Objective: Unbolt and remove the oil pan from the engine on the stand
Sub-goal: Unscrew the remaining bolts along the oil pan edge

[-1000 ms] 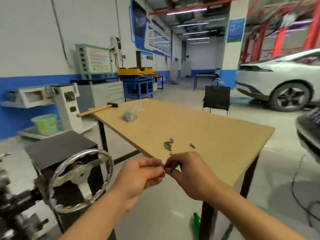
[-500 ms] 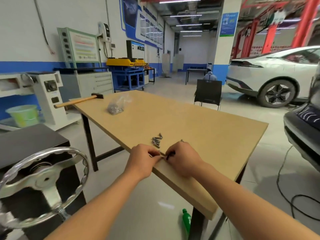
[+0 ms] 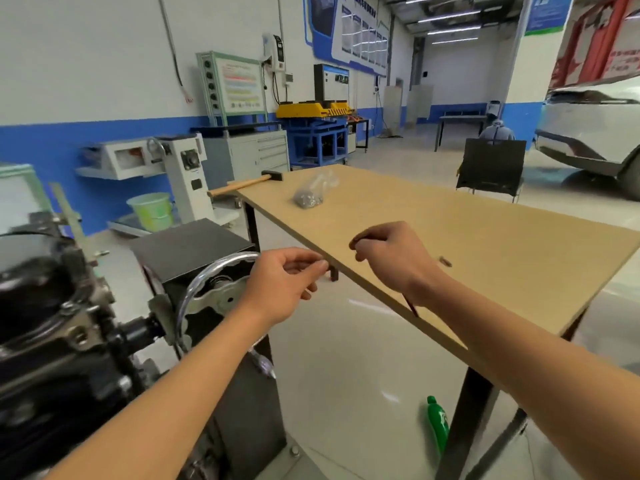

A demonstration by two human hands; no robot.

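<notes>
The dark engine [image 3: 52, 306] sits on its stand at the left edge, and the oil pan cannot be made out. The stand's chrome handwheel [image 3: 211, 292] and black box [image 3: 194, 247] are beside it. My left hand [image 3: 287, 278] hovers in front of the handwheel, just off the table's near edge, with fingers loosely curled and nothing visible in them. My right hand [image 3: 391, 258] is over the wooden table [image 3: 502, 230], curled round a thin dark tool [image 3: 411, 305] whose reddish end pokes out below the wrist. One loose bolt [image 3: 445, 260] lies just right of that hand.
A hammer [image 3: 249, 183] and a plastic bag of hardware [image 3: 311, 194] lie at the table's far end. On the floor under the table lies a green bottle [image 3: 438, 424]. A green bucket [image 3: 152, 211], cabinets, a black chair [image 3: 490, 171] and a car [image 3: 588, 140] stand further off.
My hands have come apart from their joined pinch at the table edge. The left hand has moved left off the table. The view has swung left, bringing the engine in.
</notes>
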